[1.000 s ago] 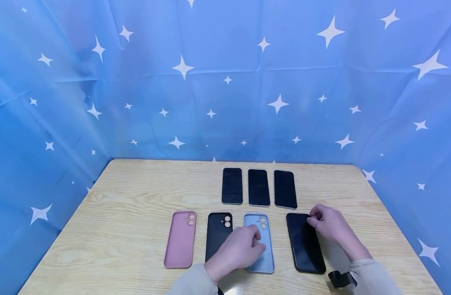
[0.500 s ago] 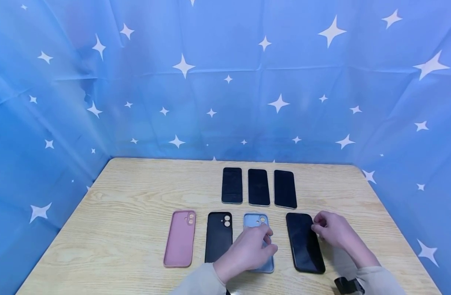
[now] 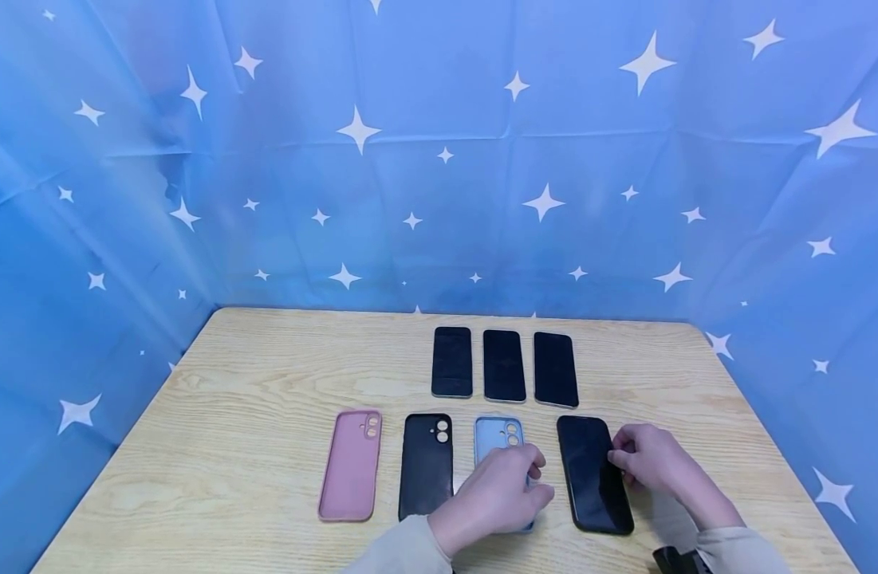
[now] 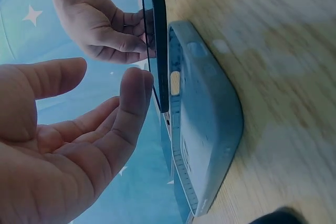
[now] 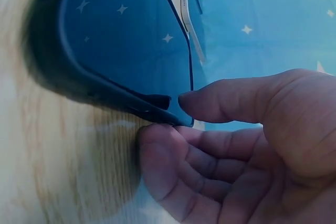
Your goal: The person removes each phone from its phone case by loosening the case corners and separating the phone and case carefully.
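Note:
A black phone [image 3: 593, 478], in what looks like a black case, lies screen up at the front right. My right hand [image 3: 650, 460] is at its right side; in the right wrist view the thumb [image 5: 210, 103] is on the edge from above and curled fingers [image 5: 163, 156] are below, pinching it. My left hand [image 3: 498, 490] hovers over the light blue phone case [image 3: 490, 430], partly hiding it. Seen from the left wrist, its fingers [image 4: 131, 103] are loosely bent with nothing between them, apart from the blue case [image 4: 210, 114].
To the left lie a black phone case [image 3: 426, 466] and a pink phone case [image 3: 349, 466], inner sides up. Three dark phones, a left one [image 3: 452, 361], a middle one [image 3: 504, 365] and a right one [image 3: 556, 368], form a row farther back. A starry blue curtain [image 3: 439, 183] surrounds the wooden table [image 3: 252, 414].
My right hand has slid down along the black phone's right side, toward me. The left hand has moved right across the blue case. Phones and cases keep their places.

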Available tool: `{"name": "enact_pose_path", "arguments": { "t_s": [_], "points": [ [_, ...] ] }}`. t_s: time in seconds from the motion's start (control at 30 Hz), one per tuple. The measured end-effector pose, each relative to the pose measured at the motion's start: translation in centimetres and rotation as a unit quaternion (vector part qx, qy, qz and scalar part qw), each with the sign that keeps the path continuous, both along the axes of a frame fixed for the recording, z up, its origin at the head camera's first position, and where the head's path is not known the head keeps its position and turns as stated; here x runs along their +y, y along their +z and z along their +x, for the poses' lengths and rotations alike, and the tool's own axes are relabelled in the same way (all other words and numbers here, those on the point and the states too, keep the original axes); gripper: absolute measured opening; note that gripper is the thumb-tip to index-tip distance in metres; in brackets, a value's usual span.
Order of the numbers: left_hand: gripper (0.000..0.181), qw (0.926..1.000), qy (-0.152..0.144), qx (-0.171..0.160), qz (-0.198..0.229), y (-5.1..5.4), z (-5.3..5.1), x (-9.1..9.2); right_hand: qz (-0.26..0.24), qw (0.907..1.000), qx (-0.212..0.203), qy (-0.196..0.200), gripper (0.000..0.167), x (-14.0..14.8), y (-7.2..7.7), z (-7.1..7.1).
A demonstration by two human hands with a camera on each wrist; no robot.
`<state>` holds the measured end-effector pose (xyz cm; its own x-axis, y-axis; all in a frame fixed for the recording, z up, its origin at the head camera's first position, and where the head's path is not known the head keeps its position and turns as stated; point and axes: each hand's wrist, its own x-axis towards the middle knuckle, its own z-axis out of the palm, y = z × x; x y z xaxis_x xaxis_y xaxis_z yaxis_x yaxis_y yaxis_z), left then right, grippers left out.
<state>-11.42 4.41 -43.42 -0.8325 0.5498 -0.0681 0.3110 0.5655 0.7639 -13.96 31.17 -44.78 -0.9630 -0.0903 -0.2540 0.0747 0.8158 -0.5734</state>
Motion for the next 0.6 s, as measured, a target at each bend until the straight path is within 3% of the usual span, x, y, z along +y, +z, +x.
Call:
{"name": "enact_pose_path", "arguments": {
  "t_s": [0.27, 0.6],
  "points": [
    [0.025, 0.9999, 0.001, 0.002, -0.017, -0.25, 0.20, 0.65, -0.005, 0.9988, -0.041, -0.027, 0.013, -0.32, 0.14, -0.10],
    [0.024, 0.9998, -0.004, 0.001, -0.018, -0.43, 0.25, 0.75, 0.033, 0.9983, -0.042, -0.024, 0.019, -0.63, 0.31, -0.43]
  ]
}}
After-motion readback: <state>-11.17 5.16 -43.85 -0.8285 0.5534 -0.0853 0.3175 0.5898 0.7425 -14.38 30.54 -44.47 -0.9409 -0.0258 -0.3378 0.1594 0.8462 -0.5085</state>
